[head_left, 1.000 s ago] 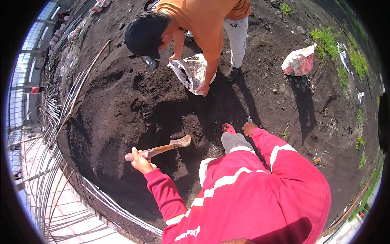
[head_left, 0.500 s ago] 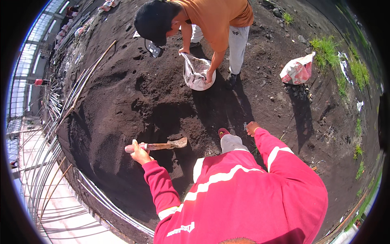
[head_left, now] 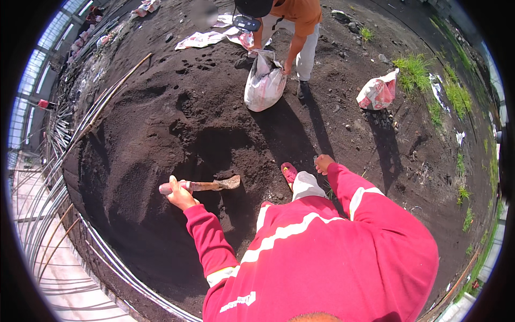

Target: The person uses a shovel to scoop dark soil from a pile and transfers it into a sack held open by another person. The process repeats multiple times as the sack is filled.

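My left hand is closed round the reddish grip of a shovel. The rusty, dirt-marked blade points right, over a shadowed hollow in the dark sandy soil. My right hand is held near my right knee with its fingers curled; a small greyish bit shows at the fingertips, too small to name. Beyond, a co-worker in an orange shirt bends over and grips the top of a bulging white sack with both hands.
A red-and-white sack stands on the right, near grass tufts. Flattened sacks lie behind the co-worker. Long bent rods and a bamboo pole run along the left, beside a pale slab.
The co-worker has drawn the white sack farther away and pulled it up; its open mouth faced me before, and now its bulging side shows. My hands keep nearly the same pose.
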The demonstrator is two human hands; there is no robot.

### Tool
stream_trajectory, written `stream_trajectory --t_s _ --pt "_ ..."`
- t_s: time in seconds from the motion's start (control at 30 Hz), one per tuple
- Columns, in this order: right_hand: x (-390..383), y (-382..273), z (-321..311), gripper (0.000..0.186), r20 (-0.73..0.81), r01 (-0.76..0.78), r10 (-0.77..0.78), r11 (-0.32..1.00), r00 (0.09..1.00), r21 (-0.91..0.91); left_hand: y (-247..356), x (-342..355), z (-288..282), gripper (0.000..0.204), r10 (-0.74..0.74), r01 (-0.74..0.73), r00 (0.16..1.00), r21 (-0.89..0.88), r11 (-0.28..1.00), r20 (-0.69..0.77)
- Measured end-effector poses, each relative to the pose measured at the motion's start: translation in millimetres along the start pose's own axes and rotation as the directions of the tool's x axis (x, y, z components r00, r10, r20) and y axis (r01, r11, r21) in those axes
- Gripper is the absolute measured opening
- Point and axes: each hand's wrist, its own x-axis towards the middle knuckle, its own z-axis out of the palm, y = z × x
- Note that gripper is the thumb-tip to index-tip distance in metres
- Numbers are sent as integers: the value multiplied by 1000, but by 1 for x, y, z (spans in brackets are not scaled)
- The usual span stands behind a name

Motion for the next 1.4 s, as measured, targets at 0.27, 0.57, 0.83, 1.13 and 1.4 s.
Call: stream_trajectory --t_s 0.27,0.57,0.83,1.13,1.4 --pt "-91 58 58 20 4 63 -63 996 998 62 -2 6 -81 36 -76 76 997 19 997 22" --pt "-46 190 55 21 132 -147 142 989 981 29 1 19 -111 34 -87 89 994 23 996 -62" --pt "-76 180 20 18 -112 12 -3 997 994 79 -1 40 -78 44 -112 117 992 81 990 -62" --pt "-108 139 7 21 -256 -18 127 921 958 390 -20 75 -58 54 -57 100 985 266 959 -164" --pt "-109 214 17 19 -250 -86 231 872 940 483 2 82 -13 40 6 13 998 318 948 -58"
